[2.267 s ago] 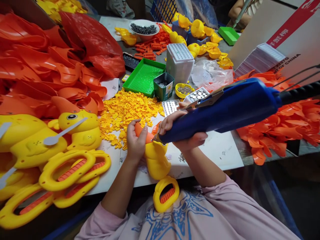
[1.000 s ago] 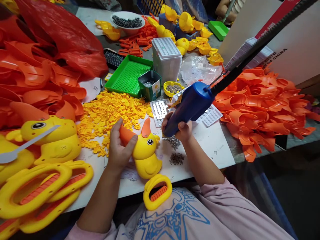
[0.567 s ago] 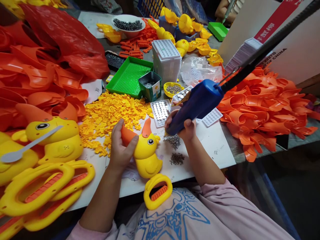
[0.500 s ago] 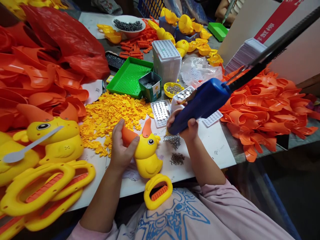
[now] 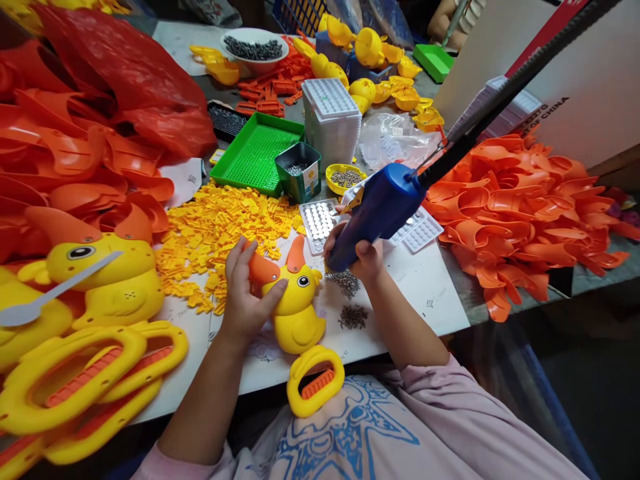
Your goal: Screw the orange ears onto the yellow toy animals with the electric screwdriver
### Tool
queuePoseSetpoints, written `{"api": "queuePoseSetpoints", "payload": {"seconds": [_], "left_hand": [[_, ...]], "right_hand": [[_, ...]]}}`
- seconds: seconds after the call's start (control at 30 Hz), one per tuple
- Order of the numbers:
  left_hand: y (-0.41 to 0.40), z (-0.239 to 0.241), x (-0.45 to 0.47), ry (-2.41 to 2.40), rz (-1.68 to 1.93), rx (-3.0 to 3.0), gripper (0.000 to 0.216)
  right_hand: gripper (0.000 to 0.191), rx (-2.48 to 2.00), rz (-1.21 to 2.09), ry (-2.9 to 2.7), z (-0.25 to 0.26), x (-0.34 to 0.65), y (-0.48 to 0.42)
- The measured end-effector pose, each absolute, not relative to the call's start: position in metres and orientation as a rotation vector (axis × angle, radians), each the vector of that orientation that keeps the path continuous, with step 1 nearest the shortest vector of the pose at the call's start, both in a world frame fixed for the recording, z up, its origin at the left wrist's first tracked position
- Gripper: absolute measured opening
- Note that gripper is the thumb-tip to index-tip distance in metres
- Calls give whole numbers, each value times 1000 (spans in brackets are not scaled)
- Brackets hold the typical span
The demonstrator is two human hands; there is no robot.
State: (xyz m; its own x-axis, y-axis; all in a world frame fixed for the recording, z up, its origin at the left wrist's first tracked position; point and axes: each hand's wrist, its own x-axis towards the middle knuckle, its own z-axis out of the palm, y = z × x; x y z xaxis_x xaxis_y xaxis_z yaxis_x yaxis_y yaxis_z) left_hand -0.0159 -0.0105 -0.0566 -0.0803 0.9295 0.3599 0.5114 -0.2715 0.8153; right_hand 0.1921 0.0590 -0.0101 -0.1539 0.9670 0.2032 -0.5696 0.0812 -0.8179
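My left hand (image 5: 247,287) grips a yellow toy duck (image 5: 299,330) by its head and orange beak, with the thumb lying across the head near the eye. The duck's ring handle (image 5: 316,381), with an orange trigger inside, points towards my shirt. In my right hand (image 5: 367,259) is a blue electric screwdriver (image 5: 377,210), held at a slant, its black cord running up to the right. The screwdriver's lower end is just above a heap of small silver screws (image 5: 345,283); its tip is hidden. Darker screws (image 5: 353,317) lie in a second heap nearer me.
More toy ducks (image 5: 120,290) with a white spoon-like piece on them lie at left. Yellow clips (image 5: 200,230) are spread behind my left hand. Orange beak pieces (image 5: 520,207) heap up at right. Behind stand a green tray (image 5: 250,163) and trays of silver discs (image 5: 320,223).
The screwdriver has swung to a steeper slant, and my right hand has shifted slightly left with it. My left thumb has slid a little further over the duck's head.
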Motion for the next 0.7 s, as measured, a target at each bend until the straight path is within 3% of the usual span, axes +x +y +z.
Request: {"api": "queuePoseSetpoints", "payload": {"seconds": [0.27,0.5,0.7], "left_hand": [[-12,-54,-14,1561,1371,1811,66],[-20,-33,-7,1661,1496,1987,7],[-25,-9,12,1643,1236,2313,14]], "right_hand": [[62,-566,1485,-974,-11,193,62],[63,-532,1417,-973,-8,202,58],[65,-460,1326,-942,6,212,50]]}}
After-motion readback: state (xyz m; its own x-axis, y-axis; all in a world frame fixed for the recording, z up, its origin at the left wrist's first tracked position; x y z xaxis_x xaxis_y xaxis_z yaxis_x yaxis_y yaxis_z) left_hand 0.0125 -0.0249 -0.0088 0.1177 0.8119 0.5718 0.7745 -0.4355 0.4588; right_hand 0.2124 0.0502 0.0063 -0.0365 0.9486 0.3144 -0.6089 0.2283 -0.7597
